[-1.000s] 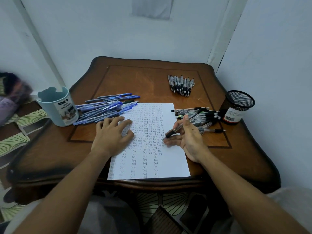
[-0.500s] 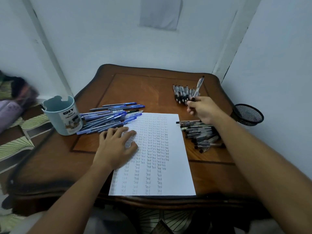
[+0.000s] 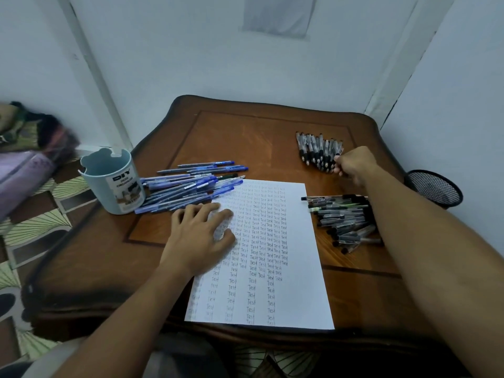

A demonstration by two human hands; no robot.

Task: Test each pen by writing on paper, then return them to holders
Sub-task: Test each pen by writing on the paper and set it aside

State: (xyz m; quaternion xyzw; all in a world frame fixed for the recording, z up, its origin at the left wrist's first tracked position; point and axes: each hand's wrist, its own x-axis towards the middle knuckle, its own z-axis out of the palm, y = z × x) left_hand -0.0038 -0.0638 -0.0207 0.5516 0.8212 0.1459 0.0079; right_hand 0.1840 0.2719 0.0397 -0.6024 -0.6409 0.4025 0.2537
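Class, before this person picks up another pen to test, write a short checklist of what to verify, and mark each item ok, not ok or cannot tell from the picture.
1. Paper held flat by left hand: ok.
2. Blank space left on the paper, lower right: ok.
3. Right hand free of the last pen: cannot tell; its fingers curl at the edge of the far row of black pens.
4. Untested black pile within reach beside the paper: ok.
5. Mesh holder upright and open: ok.
6. Blue holder upright and open: ok.

Bare forearms — no sleeves visible
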